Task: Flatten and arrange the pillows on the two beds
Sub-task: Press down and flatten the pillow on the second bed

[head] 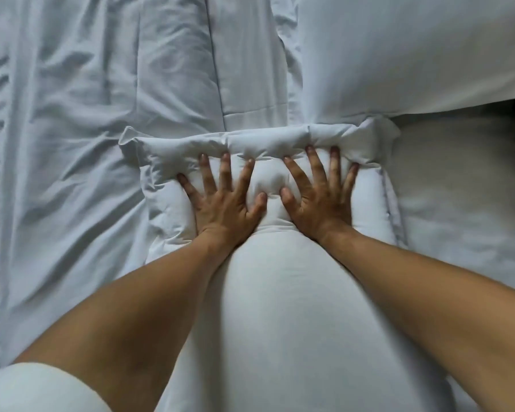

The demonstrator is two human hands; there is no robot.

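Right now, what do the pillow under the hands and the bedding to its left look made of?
Pillow: white woven fabric, matte, probably cotton or a blend, over soft fill; it dents and bulges around the left hand and right hand pressing it. Duvet: similar matte white cloth, seemingly quilted; stitched seams and soft creases show. Exact fibre cannot be told.

Dim, cool bluish light is falling evenly over the white pillow [280, 292], giving only soft shadows in the creases beyond it. Right of the pillow, a dark gap is sinking into black. Below it, toward the frame's edges, wide-angle stretching and softness are smearing detail. No glare is showing.
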